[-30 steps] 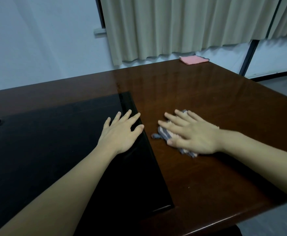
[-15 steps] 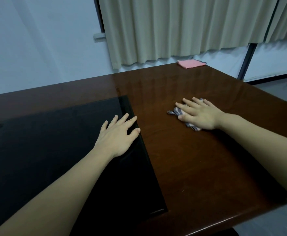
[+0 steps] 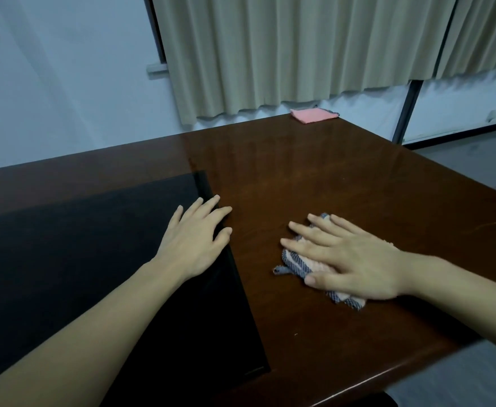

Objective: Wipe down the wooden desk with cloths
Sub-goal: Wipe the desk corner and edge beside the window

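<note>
1. Right hand [image 3: 355,261] flat, fingers straight and spread, pressing the striped cloth [image 3: 296,267] onto the wooden desk [image 3: 314,177].
2. Cloth sits under palm and fingers; edges poke out past fingertips and thumb.
3. Left hand [image 3: 195,240] flat, fingers relaxed, on the black desk pad [image 3: 64,245].
4. Pink cloth [image 3: 313,115] at far desk edge.

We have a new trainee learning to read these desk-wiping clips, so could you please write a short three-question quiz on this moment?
1. True or false: the right hand lies flat on the striped cloth.
2. Which surface does the left hand rest on? A the black inlay panel; B the pink cloth; C the curtain.
3. Fill in: the pink cloth lies at the desk's far ____, below the curtain.

Key: 1 true; 2 A; 3 edge.
</note>
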Action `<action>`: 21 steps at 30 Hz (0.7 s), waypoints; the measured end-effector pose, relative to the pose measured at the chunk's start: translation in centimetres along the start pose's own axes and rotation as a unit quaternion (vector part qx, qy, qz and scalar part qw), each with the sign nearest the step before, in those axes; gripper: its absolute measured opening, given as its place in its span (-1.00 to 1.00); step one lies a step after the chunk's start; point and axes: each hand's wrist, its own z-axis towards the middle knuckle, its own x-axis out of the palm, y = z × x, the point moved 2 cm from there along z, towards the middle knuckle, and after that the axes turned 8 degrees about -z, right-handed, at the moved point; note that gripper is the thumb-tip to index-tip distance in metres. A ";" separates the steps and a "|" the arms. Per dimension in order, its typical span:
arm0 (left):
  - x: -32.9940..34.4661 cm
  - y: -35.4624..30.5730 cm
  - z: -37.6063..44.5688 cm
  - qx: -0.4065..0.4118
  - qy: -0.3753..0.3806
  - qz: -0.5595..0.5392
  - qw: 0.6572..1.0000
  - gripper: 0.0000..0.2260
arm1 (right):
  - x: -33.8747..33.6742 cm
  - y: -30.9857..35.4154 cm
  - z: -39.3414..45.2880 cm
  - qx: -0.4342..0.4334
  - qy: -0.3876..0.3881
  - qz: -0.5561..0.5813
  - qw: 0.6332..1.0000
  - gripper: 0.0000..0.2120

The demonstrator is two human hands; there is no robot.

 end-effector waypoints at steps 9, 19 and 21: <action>1.3 -5.1 2.5 0.000 0.033 -0.062 0.998 -0.53 | -1.0 -10.0 9.0 0.207 0.015 0.018 0.978 -0.34; 2.9 -5.1 3.5 -0.026 0.061 -0.035 0.997 -0.50 | 0.1 -2.7 1.5 0.021 0.007 -0.017 1.000 -0.36; 3.0 -5.2 3.6 -0.026 0.058 -0.029 0.998 -0.50 | 0.4 -2.3 -0.5 0.004 0.014 -0.012 1.000 -0.39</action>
